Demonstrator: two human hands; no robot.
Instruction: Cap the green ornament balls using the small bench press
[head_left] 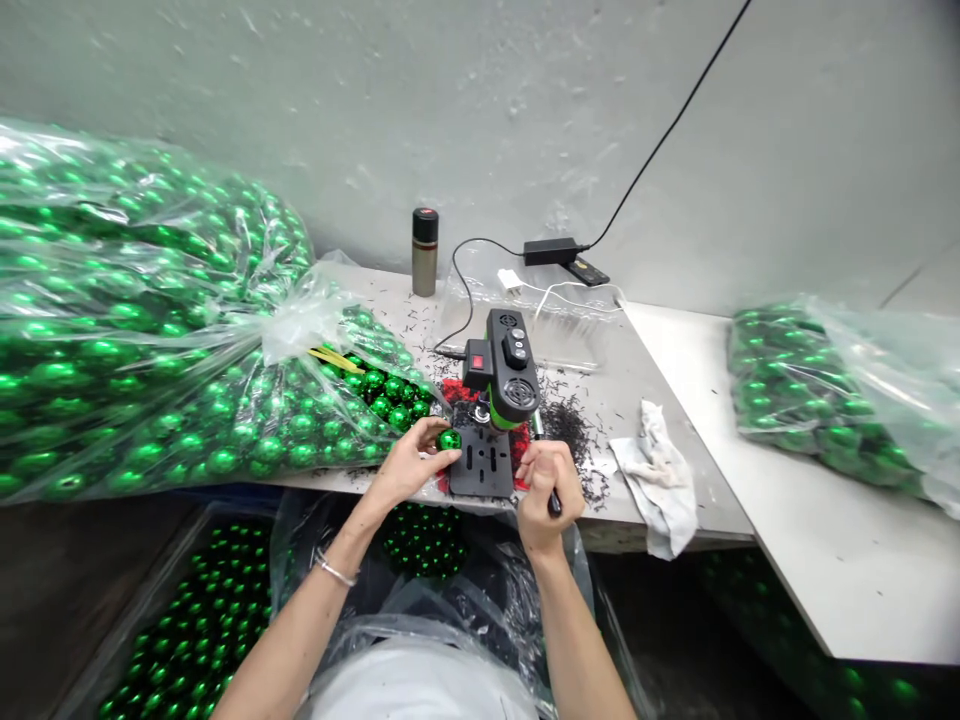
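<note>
Between the fingers of my left hand [416,458] is a shiny green ball [448,440], held at the left edge of a black slotted base plate [480,470]. Over the plate stands a small black device [513,365] with round vents, buttons and a red switch. My right hand [551,487] is wrapped round a dark-handled tool [554,503] to the right of the plate; its thin metal shaft points up beside the device. Black shavings [566,430] and red material [459,390] lie around the base.
A large clear bag of green balls [150,340] fills the left side. Behind stand a bottle [424,255] and a power adapter [551,251]. A crumpled cloth [656,480] and another bag [810,385] are at right. More green balls [202,610] sit below the table edge.
</note>
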